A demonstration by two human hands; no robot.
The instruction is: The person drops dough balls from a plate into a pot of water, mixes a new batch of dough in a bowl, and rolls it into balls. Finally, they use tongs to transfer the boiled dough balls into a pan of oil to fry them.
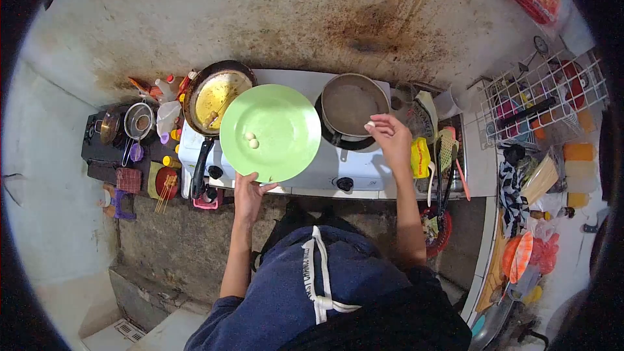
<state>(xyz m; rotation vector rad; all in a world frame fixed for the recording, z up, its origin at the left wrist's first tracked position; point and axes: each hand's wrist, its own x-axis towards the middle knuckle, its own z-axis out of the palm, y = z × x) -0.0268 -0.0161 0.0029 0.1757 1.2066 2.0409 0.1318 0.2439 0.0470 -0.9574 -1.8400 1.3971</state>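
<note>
My left hand [247, 196] grips the near rim of a light green plate [286, 133], which is held above the stove. On the plate lie a couple of small pale balls [252, 140], left of its middle. My right hand [392, 142] is closed in a pinch at the right side of a saucepan [333, 128], with a small pale ball [370, 124] at its fingertips. Inside the saucepan is a greyish, cloudy liquid. The plate's right edge overlaps the saucepan's left side in view.
A frying pan [187, 107] with yellow oil and brown bits sits on the left of the white stove [299, 179]. Skewers [166, 195], bottles and a strainer [139, 121] stand farther left. To the right are a yellow packet [420, 157], utensils and a wire rack [543, 101].
</note>
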